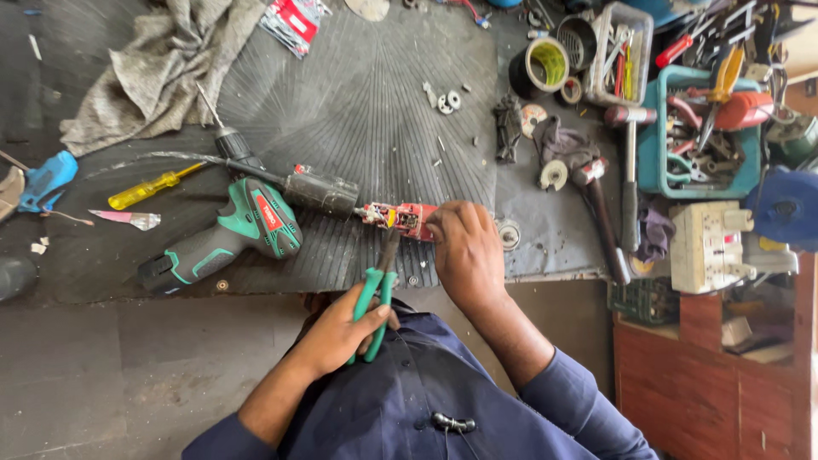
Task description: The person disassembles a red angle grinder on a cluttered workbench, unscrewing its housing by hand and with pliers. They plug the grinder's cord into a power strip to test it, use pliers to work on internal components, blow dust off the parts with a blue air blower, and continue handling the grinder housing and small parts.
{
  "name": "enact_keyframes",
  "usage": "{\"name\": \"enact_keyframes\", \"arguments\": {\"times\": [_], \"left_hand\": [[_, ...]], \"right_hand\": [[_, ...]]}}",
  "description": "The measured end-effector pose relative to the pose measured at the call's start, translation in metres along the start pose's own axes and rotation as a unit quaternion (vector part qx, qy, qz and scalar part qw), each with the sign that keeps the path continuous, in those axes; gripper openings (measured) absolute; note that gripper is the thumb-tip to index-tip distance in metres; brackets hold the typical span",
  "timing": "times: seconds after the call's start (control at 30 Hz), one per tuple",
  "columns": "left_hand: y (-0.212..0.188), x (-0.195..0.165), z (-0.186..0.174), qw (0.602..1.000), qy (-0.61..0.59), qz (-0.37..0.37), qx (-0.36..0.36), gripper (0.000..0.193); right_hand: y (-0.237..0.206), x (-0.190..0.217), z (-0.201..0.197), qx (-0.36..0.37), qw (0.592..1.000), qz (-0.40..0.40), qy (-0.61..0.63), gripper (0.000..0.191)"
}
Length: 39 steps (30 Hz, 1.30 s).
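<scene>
**Plug opened, pliers at the wiring**

Head view: your right hand [464, 247] pins the opened red plug [402, 218] at the black cable's [319, 192] end on the ribbed mat [366, 102]. Your left hand [345, 328] is closed around green-handled pliers [381, 290], nose at the plug. Judging by the exposed innards, reassembly remains; the cordless drill [230, 234] lies just beside

A dark ribbed rubber mat [366, 111] covers the middle of the grey tabletop [102, 358], which looks worn and dusty toward its near edge. At the right edge stands a reddish-brown wooden cabinet [707, 392] with panelled fronts. Light falls evenly, without hard shadows.
</scene>
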<state>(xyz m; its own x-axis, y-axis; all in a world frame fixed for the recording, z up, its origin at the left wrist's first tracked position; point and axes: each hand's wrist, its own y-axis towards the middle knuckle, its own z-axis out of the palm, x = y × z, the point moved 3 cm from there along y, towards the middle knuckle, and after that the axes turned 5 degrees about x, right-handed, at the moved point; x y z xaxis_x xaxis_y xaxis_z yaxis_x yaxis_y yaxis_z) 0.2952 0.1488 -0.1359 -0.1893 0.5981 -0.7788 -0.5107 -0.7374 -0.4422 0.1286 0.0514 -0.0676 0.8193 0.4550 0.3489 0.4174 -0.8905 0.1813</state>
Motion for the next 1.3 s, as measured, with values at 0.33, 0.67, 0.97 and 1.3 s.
{"name": "enact_keyframes", "arguments": {"times": [0.33,0.67,0.97,1.3], "left_hand": [[0.005,-0.007,0.002,0.981,-0.150,-0.031,0.119,0.049],[0.005,-0.011,0.007,0.963,-0.238,-0.045,0.120,0.044],[-0.001,-0.012,0.012,0.950,-0.281,-0.078,0.113,0.041],[0.001,0.003,0.016,0.929,-0.349,-0.074,0.099,0.031]], "right_hand": [[-0.001,0.027,0.006,-0.073,0.997,0.024,0.021,0.010],[0.007,0.047,-0.001,-0.096,0.994,0.043,0.017,0.010],[0.006,0.050,0.001,-0.108,0.993,0.050,0.027,0.009],[0.002,0.046,0.007,-0.108,0.992,0.059,0.024,0.010]]}}
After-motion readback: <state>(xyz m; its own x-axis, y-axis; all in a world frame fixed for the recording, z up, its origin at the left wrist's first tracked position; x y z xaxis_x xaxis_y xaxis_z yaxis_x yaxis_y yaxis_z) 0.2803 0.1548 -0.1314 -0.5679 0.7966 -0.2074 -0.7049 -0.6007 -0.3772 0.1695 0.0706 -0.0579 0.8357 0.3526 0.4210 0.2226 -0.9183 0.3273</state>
